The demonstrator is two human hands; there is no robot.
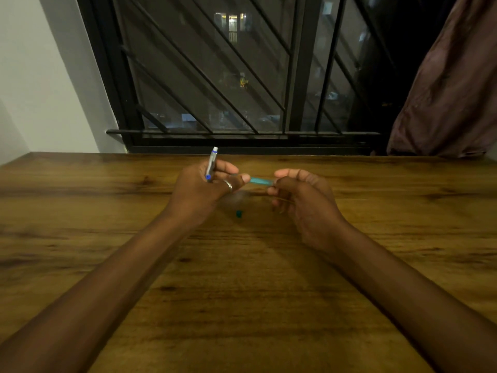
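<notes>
Teal pen barrel (259, 181): was held level above the table, spanning the gap between the two hands, well in from the near edge.
Table (242, 292): dark wood grain, with both bare forearms reaching across it from the near side.
Small teal piece (238, 214): lay on the wood just nearer than the hands and below the gap between them; too small to tell whether it was a cap or a plug.
Left hand (200, 188): thumb and fingertips pinched the barrel's left end, while the other fingers were curled round the blue pen.
Right hand (301, 200): fingers were curled in, gripping the barrel's right end; what else lay in the palm I cannot tell.
Step in hand: probably pulling or twisting the barrel apart, or closing it up.
Doing it well: both pinches should sit close to the joint, with the force kept along the barrel's axis and low over the table, so a freed part would drop beside the teal piece rather than roll off.
Blue pen (211, 162): stood nearly upright out of the left hand, white tip upward.
Window (228, 76): barred, dark outside, beyond the table's far edge.
Curtain (451, 90): hung bunched at the far right.
</notes>
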